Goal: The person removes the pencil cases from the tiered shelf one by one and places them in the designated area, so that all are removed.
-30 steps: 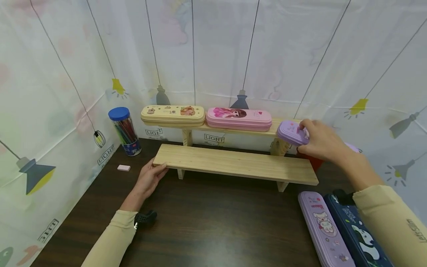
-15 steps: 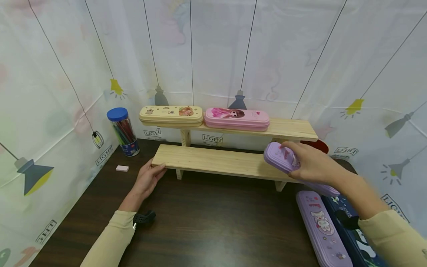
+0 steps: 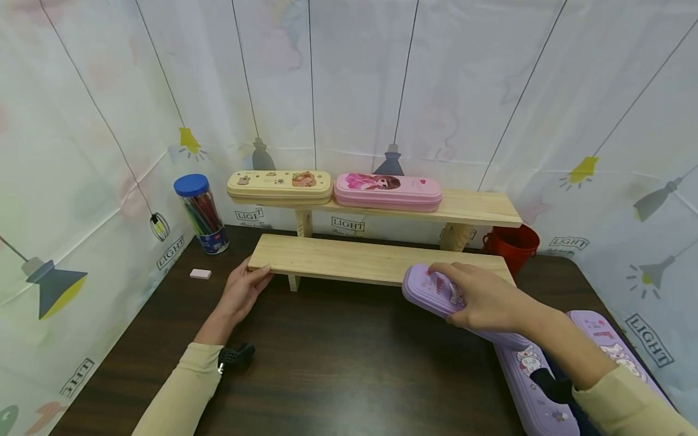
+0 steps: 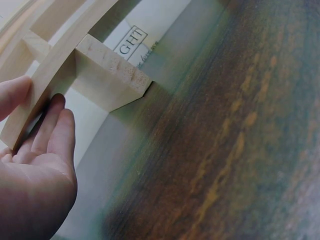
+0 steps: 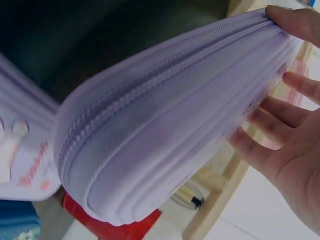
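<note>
My left hand [image 3: 240, 293] grips the left end of the lower board of a wooden two-tier shelf [image 3: 371, 257]; in the left wrist view the thumb is above the board [image 4: 45, 82] and the fingers beneath. My right hand [image 3: 485, 298] holds a purple zip case [image 3: 428, 289] in front of the lower board's right part, thumb on one side and fingers on the other. The right wrist view shows the case [image 5: 165, 120] large, pinched near its far end by the hand [image 5: 295, 135]. On the upper board lie a yellow case [image 3: 280, 189] and a pink case [image 3: 388, 192].
At the right, a purple case [image 3: 531, 387] lies on the dark table [image 3: 327, 369], with another purple case [image 3: 608, 339] further right and a dark one partly hidden. A red bucket [image 3: 512, 243] stands behind. At the left are a blue-lidded pen jar [image 3: 202, 213] and a small pink block [image 3: 200, 274].
My right hand has brought the purple case from beside the upper board's right end, down and leftward toward me. The left hand keeps its grip on the lower board.
</note>
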Motion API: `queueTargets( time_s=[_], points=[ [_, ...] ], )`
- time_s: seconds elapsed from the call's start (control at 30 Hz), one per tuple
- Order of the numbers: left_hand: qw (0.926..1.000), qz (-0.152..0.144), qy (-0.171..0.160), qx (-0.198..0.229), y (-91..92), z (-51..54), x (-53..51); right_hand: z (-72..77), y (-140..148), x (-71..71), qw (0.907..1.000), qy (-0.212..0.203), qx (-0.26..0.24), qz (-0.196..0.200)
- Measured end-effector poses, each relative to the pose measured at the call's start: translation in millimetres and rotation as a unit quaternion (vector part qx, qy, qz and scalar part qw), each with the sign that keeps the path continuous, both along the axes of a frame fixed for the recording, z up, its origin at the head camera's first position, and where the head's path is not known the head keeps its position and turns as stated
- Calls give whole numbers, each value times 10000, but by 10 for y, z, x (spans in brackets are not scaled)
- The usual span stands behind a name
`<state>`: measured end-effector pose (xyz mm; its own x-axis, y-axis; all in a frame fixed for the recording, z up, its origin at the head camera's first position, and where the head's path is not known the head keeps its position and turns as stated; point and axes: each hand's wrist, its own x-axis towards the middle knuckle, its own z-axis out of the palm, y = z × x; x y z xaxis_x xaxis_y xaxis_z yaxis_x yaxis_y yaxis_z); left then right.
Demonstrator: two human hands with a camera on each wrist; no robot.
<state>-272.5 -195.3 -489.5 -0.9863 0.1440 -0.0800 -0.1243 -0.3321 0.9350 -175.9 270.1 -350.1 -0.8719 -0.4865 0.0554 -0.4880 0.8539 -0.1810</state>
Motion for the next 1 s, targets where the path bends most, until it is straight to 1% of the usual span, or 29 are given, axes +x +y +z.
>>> queueTargets(
  time_s=[0.07, 0.33, 0.57, 0.7, 0.83, 0.93, 1.0],
  points=[
    [10000, 8, -7, 19, 0, 7, 2, -35, -48, 38, 9998, -204, -42, 8],
    [10000, 21, -26, 38, 0, 9, 4, -241, -221, 170, 9979, -597, -30, 267],
    [10000, -12, 23, 54, -6, -1, 7, -447, -305, 210, 9947, -999, -21, 227],
    [10000, -4, 35, 78, -4, -4, 5, -572, -317, 209, 9952, -939, 56, 284],
    [9999, -1, 19, 142, -1, -8, 5, -691, -307, 208, 9967, -699, 204, 347],
    [9999, 7, 19, 131, -4, -8, 8, -723, -309, 206, 9972, -654, 273, 255],
    [9999, 13, 1, 138, -6, -9, 6, -720, -312, 205, 9970, -702, 266, 166]
  ],
)
